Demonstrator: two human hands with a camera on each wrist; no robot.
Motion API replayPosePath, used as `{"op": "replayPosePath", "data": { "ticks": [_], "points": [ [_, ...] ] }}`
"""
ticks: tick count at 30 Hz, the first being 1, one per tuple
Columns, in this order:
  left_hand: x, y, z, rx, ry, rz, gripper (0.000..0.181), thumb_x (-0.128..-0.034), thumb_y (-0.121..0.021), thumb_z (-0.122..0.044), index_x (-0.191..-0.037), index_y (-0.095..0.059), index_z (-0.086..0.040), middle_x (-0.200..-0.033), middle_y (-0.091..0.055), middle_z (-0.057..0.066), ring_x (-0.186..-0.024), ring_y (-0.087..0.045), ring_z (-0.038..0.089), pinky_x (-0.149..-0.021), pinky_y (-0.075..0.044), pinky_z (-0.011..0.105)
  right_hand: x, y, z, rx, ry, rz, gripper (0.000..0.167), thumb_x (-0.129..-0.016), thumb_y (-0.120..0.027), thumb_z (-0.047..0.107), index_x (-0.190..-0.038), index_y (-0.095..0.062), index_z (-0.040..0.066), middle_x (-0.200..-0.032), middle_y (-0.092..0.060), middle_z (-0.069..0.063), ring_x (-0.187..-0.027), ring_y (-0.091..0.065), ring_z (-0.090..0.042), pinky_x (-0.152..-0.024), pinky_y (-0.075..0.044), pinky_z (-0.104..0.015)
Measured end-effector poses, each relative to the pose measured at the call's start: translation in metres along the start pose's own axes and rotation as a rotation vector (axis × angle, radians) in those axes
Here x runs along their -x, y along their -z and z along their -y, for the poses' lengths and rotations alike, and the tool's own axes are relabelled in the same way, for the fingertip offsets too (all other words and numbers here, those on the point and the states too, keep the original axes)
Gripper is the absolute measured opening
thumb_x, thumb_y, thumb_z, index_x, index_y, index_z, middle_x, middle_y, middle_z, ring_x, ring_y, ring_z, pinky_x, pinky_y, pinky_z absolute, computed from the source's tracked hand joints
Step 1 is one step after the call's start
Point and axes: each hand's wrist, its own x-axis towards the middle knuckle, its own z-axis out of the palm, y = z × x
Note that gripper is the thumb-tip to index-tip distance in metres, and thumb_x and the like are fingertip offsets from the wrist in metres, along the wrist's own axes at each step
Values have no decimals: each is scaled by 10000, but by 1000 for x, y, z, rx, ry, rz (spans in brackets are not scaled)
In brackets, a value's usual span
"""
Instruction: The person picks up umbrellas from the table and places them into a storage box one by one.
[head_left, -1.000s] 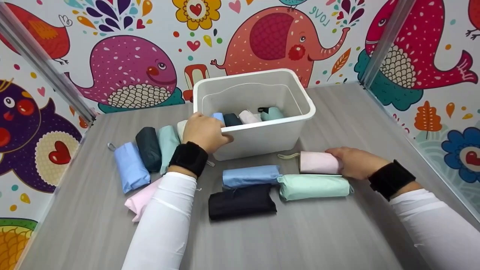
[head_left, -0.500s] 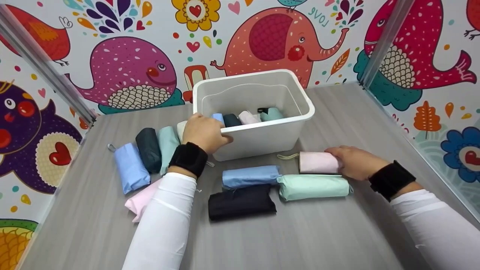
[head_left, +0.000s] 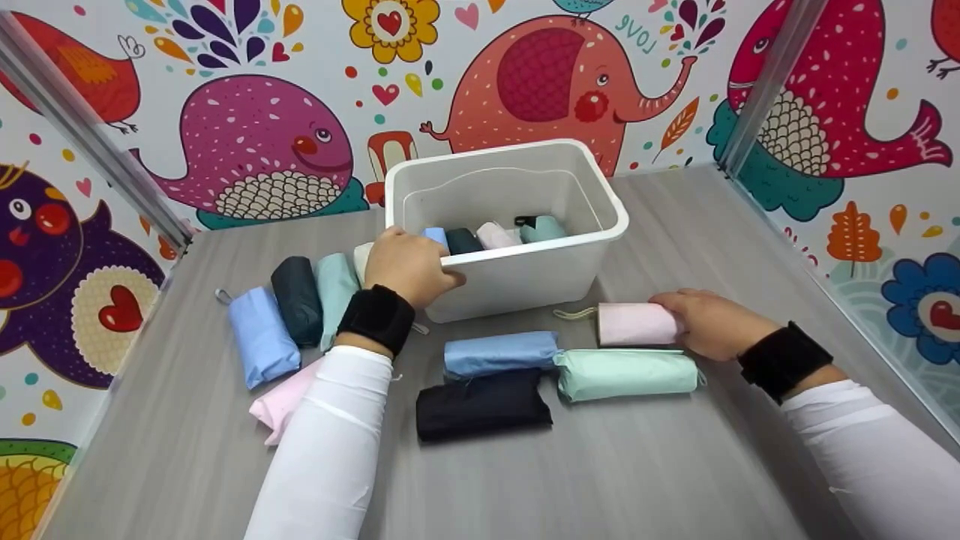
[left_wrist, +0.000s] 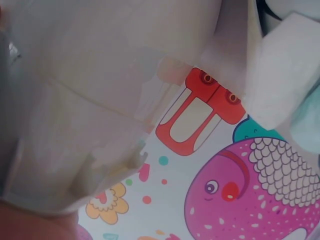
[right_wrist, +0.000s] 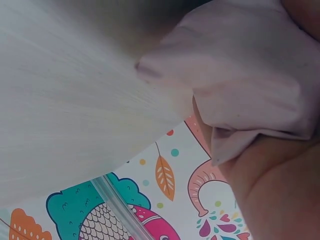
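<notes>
The left hand (head_left: 411,268) grips the front left corner of the white bin (head_left: 525,282), its fingers over the rim. Inside the bin lie rolled bundles: blue, dark green (head_left: 464,241), pale pink (head_left: 495,235) and teal (head_left: 543,229). On the table at the right, the right hand (head_left: 716,325) holds the end of a pale pink roll (head_left: 637,325) with a cord loop at its far end. In the right wrist view the crumpled end of the pink roll (right_wrist: 250,75) lies against the palm. A mint roll (head_left: 628,374) lies just in front of it.
A blue roll (head_left: 501,354) and a black one (head_left: 484,406) lie left of the mint roll. Left of the bin are blue (head_left: 262,336), dark green (head_left: 297,300), teal, cream and pink (head_left: 285,401) bundles, some partly behind the left arm. Patterned walls (head_left: 420,90) border the table.
</notes>
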Motion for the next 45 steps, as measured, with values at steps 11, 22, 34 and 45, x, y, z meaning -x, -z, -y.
{"op": "replayPosePath", "data": {
  "ticks": [11,22,34,45],
  "points": [
    [0,0,0,-8,0,1,373,-932,-757,-483,-891,-816,-117,-697,-724,42,-869,-694,251,-1076,-452,465,-1,4,4,-20,12,-38,513,-851,-762,-54,-1339,-633,38,-1207,-709,-156,-1068,-658,-337,-989,-538,-611],
    [0,0,0,-8,7,6,380,-927,-760,-488,-922,-822,-113,-702,-727,45,-877,-696,255,-1069,-449,458,-4,9,16,-66,15,-67,589,-820,-718,-95,-1382,-604,36,-1272,-679,-155,-1156,-618,-356,-1018,-510,-611],
    [-1,1,1,-12,2,4,374,-929,-750,-488,-927,-820,-121,-706,-728,46,-889,-701,250,-1067,-446,454,-8,16,33,-132,99,-144,577,-832,-720,-67,-1382,-610,69,-1245,-685,-98,-1100,-620,-269,-966,-530,-540],
    [0,1,1,0,4,5,378,-928,-750,-490,-880,-811,-120,-676,-708,38,-867,-690,245,-1046,-448,452,-13,31,60,-240,146,-181,589,-867,-764,-39,-1414,-598,103,-1342,-659,-85,-1180,-583,-245,-1026,-492,-545]
  ]
}}
